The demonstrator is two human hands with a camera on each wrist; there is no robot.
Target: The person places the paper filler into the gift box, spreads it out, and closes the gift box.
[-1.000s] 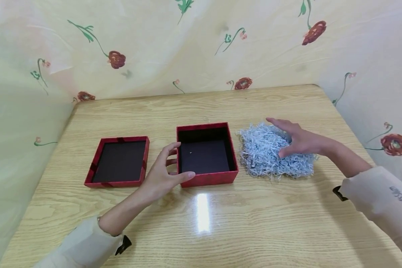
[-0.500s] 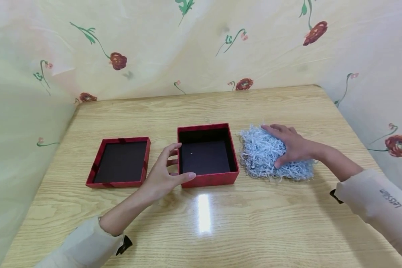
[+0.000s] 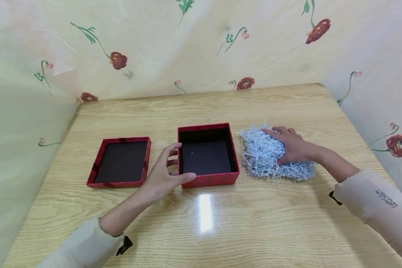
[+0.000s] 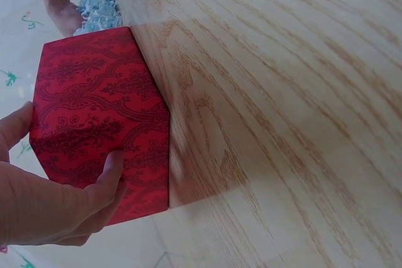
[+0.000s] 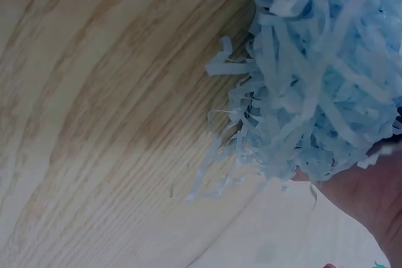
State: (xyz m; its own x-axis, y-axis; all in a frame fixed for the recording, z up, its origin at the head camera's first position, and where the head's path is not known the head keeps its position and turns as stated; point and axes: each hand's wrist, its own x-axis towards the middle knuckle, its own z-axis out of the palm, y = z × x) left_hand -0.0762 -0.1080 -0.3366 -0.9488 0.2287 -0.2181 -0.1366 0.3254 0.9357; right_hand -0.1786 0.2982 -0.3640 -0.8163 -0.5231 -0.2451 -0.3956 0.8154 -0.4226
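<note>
In the head view, an open red box [image 3: 209,180] with a black inside stands mid-table. My left hand [image 3: 162,173] holds it by its left side, thumb on the front wall and index finger at the rim. Dark floral patterning shows on the box's red wall [image 4: 100,105] in the left wrist view, where the hand [image 4: 56,202] spans it. Right of the box lies a heap of pale blue shredded paper [image 3: 262,152]. My right hand [image 3: 294,147] grips into the heap, its fingertips partly hidden by strands. Loose strips of shredded paper [image 5: 320,80] fill much of the right wrist view.
A shallow red lid [image 3: 120,184] with a black inside lies upturned on the left. The wooden table [image 3: 248,223] carries everything. A flower-printed curtain [image 3: 147,44] rises behind the table and along both sides.
My right hand has come down onto the shredded paper, and its fingers have sunk in and drawn closer together. My left hand stays on the box, which has not moved.
</note>
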